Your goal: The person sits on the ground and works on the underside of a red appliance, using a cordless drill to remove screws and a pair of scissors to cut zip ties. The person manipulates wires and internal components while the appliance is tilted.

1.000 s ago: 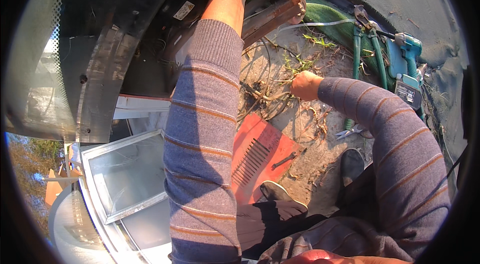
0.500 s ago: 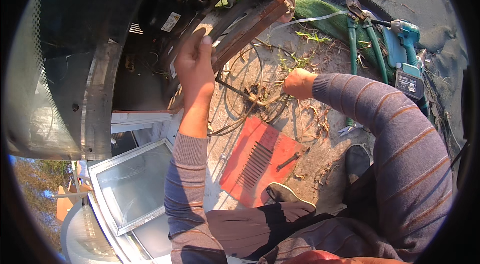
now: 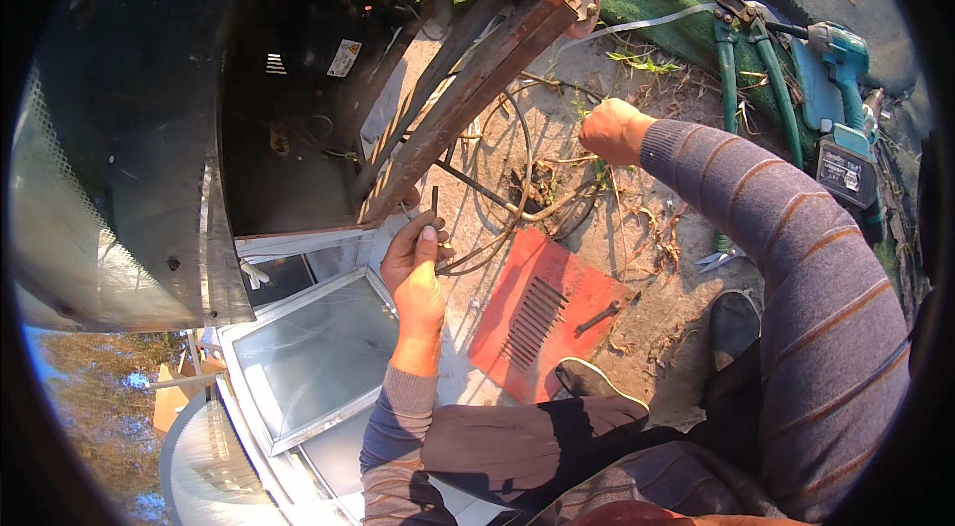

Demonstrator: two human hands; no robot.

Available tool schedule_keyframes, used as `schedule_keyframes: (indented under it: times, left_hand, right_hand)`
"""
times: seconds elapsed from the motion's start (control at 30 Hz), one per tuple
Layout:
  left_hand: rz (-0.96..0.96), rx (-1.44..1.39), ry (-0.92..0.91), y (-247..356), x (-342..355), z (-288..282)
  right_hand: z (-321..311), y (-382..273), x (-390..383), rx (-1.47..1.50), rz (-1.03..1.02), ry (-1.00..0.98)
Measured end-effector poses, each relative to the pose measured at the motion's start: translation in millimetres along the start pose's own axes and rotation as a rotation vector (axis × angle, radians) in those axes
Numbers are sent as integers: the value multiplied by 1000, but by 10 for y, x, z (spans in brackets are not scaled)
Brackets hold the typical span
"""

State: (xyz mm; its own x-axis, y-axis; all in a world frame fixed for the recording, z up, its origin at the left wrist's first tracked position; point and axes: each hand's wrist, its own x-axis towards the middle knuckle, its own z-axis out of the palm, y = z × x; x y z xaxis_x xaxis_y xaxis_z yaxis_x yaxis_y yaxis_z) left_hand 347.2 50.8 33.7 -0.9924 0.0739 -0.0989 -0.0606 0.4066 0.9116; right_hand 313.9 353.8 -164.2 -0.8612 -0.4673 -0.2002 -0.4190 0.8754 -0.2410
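In front of the metal cabinet's lower corner, my left hand [image 3: 416, 267] is closed around a short dark rod-like piece [image 3: 435, 200] whose end sticks up past the fingers. Its exact kind cannot be made out. My right hand [image 3: 612, 132] is a closed fist over the dirt; what it grips, if anything, is hidden. Below and between the hands, thin dark cables [image 3: 527, 143] lie in loops on the ground. The dark cabinet [image 3: 298, 168], with red-brown frame rails [image 3: 463, 103] and a small wheel [image 3: 582, 6], lies open-sided at the upper left.
On the ground lies a red slotted metal panel [image 3: 497, 342] with a dark narrow piece [image 3: 597, 315] on it. Green-handled bolt cutters [image 3: 771, 78] and a teal cordless power tool [image 3: 846, 68] are at the right. A framed glass pane [image 3: 308, 357] leans at the lower left.
My left hand has come down and away from the cabinet's rails, and the dark rod now shows in it. My right hand has moved slightly up and right. The view has shifted a little.
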Motion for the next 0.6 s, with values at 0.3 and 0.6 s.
schedule_keyframes:
  times: [0.3,0.6]
  left_hand:
    - [-10,-49,-89,55,83,232]
    - [-35,65,-218,45,3,213]
  right_hand:
    - [179,-93,17,14,-65,-2]
    - [167,25,-24,10,-1,-37]
